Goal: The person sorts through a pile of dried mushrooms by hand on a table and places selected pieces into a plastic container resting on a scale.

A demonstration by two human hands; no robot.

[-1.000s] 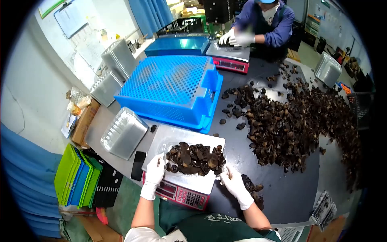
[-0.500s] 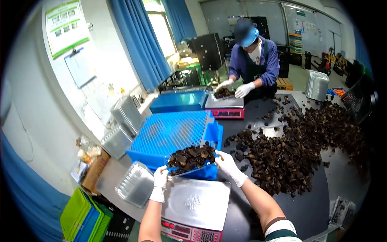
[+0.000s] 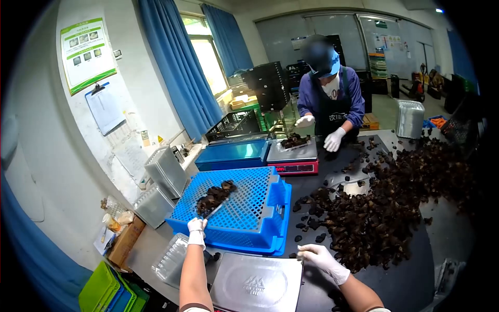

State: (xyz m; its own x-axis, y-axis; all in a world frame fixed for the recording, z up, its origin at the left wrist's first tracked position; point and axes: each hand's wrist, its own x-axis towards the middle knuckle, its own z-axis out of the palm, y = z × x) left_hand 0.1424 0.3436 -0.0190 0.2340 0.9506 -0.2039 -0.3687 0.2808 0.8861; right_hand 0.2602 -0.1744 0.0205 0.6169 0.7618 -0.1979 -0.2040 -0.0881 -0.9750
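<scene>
My gloved left hand (image 3: 197, 230) grips the near end of a clear tray filled with dark brown mushroom pieces (image 3: 215, 197), over the upturned blue crate (image 3: 234, 208). Whether the tray rests on the crate is hard to tell. My gloved right hand (image 3: 321, 260) is above the dark table beside the scale, fingers partly bent, apart from the tray. Between my arms the scale's bare metal plate (image 3: 257, 283) shows. To the right lies a large pile of the mushroom pieces (image 3: 374, 223).
Across the table a person (image 3: 332, 104) in gloves stands at a second scale (image 3: 293, 167) holding a filled tray. Stacked clear trays (image 3: 171, 260) lie left of my scale, more (image 3: 165, 171) by the wall. A blue bin (image 3: 231, 153) is behind the crate.
The filled tray has moved left and forward over the crate in my left hand. My right hand has let go of it and come back toward me. The other person's hands have lifted off their tray.
</scene>
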